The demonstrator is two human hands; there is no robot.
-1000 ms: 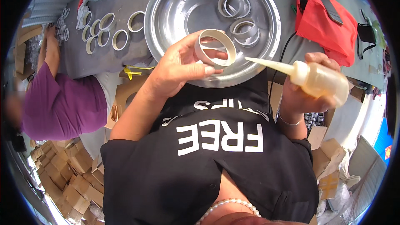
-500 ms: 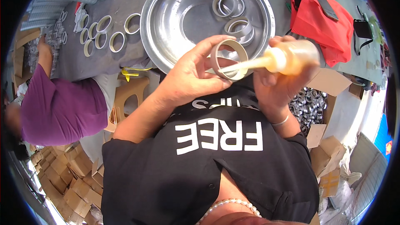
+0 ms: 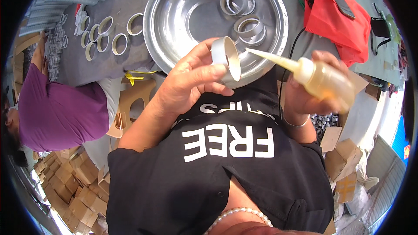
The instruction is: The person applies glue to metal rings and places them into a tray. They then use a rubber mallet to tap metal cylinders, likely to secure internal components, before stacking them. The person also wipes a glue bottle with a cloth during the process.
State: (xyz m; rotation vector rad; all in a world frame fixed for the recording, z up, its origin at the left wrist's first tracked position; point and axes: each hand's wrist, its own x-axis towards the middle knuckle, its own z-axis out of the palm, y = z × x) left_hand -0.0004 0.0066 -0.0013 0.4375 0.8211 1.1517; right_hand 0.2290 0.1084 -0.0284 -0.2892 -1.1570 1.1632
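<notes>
My left hand is closed around a silvery ring with a pale inner face, tilted at the near rim of a big metal basin. In my right hand is a squeeze bottle with a long tapered nozzle and amber liquid inside. The nozzle's tip points at the ring, a short gap apart from it. Inside the basin, at its right side, lie several similar rings, some overlapping.
More rings stand on the grey cloth to the left. A person in a purple top works there. Beyond my right hand lies a red bag with a phone on it. Below it, a cardboard box holds many small metal rings. Cartons pile up lower left.
The nozzle has come out of the ring as my right hand moved right with the bottle. My left hand has turned the ring so its opening faces more to the right.
</notes>
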